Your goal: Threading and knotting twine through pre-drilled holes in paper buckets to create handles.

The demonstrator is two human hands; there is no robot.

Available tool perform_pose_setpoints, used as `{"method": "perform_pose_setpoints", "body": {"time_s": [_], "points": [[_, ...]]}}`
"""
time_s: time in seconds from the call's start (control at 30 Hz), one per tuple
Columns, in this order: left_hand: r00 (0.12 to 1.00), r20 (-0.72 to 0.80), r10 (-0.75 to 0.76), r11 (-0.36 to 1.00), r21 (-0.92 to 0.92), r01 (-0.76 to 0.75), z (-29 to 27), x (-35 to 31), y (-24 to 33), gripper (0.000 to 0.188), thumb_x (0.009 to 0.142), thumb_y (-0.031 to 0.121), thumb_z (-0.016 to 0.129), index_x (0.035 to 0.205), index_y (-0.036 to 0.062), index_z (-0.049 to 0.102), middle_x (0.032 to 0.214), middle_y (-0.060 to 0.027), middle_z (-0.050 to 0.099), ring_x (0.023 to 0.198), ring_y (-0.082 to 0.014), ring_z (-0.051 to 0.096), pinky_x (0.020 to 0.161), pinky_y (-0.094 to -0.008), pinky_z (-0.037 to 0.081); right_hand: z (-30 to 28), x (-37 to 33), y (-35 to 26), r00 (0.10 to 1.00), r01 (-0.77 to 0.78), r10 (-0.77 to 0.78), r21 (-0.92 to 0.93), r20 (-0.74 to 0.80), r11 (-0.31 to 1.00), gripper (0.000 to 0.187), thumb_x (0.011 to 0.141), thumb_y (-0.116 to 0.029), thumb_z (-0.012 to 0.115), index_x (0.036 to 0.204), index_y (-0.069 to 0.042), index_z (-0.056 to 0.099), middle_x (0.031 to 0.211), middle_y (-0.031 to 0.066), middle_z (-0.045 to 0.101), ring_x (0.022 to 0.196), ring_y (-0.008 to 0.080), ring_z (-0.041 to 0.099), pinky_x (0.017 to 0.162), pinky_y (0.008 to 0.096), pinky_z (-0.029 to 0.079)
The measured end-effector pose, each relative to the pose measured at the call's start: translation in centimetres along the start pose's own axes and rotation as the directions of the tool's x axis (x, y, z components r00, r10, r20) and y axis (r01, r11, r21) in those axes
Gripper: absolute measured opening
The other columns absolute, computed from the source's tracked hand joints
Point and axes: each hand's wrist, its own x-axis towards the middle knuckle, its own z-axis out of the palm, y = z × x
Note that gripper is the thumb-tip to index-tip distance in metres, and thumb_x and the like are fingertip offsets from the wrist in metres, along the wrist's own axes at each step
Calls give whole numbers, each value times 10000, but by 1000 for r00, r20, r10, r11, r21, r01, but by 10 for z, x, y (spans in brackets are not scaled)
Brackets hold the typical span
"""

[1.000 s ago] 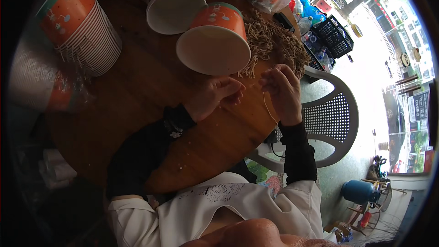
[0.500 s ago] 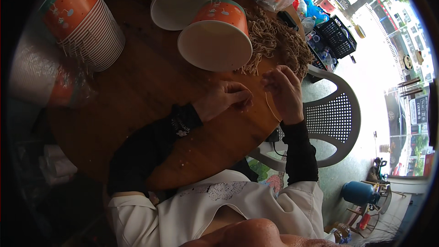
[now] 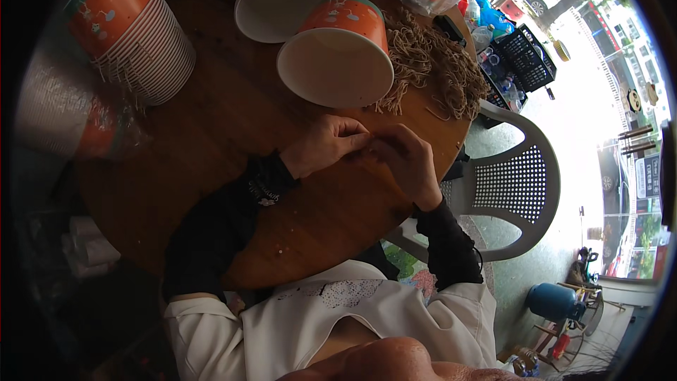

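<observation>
My left hand [image 3: 326, 145] and my right hand [image 3: 409, 162] meet above the table, fingertips touching. The left thumb and fingers are pinched together; what they grip is too small to make out. My right fingers are bent and closed, partly in shadow; the thin pale string seen in them earlier is now hidden. Just beyond the hands, an orange paper bucket [image 3: 356, 20] lies tipped with its white mouth toward me. Beside it is a tangled heap of brown strings [image 3: 451, 74].
Stacked paper buckets [image 3: 144, 42] stand at the left, with more in clear plastic [image 3: 63, 113]. Other buckets [image 3: 282, 3] lie at the far side of the round wooden table [image 3: 211, 148]. A grey plastic chair [image 3: 546, 183] is at the right, with a black crate [image 3: 522, 56] beyond.
My right hand has moved left from beside the strings to meet my left hand, which has shifted slightly left. The pale string hanging from the right hand no longer shows.
</observation>
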Motion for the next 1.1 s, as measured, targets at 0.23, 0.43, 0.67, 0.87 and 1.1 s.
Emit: {"method": "perform_pose_setpoints", "body": {"time_s": [0.23,0.43,0.67,0.87,1.1], "points": [[985,-132,-113,989,-106,100,-3,-12,2,467,1009,445,480,943,19,661,798,-32,649,670,-92,603,622,-234,476,10,0,-5,976,87,-106,-105,-189,991,121,866,-3,655,988,-8,654,866,67,660,747,129,655,634,257,521],[984,-178,-3,999,36,10,5,-15,-2,460,1002,455,495,863,41,637,704,-15,598,608,-76,565,565,-220,435,18,-1,-11,973,107,-134,-153,-186,983,122,858,3,654,979,-17,654,863,69,666,728,141,659,625,258,523],[899,-296,323,838,530,-126,13,-15,-1,225,993,216,576,880,23,599,704,4,576,642,-54,546,604,-228,459,20,0,-5,981,63,-77,-82,-176,995,106,865,-12,657,971,-21,653,842,65,663,701,139,656,607,258,518],[830,-243,502,713,660,-238,13,-14,-3,63,938,70,617,941,19,579,772,-64,603,681,-133,586,642,-281,480,19,3,-5,978,69,-95,-137,-187,988,95,872,-40,665,963,-17,649,844,69,651,715,128,655,610,257,514],[808,-203,553,648,714,-265,15,-8,-10,68,908,-8,602,952,20,557,824,-101,606,735,-214,613,668,-329,488,15,5,6,984,23,-43,-117,-173,993,102,867,-64,672,950,-9,650,823,75,653,715,129,644,620,261,502]]}}
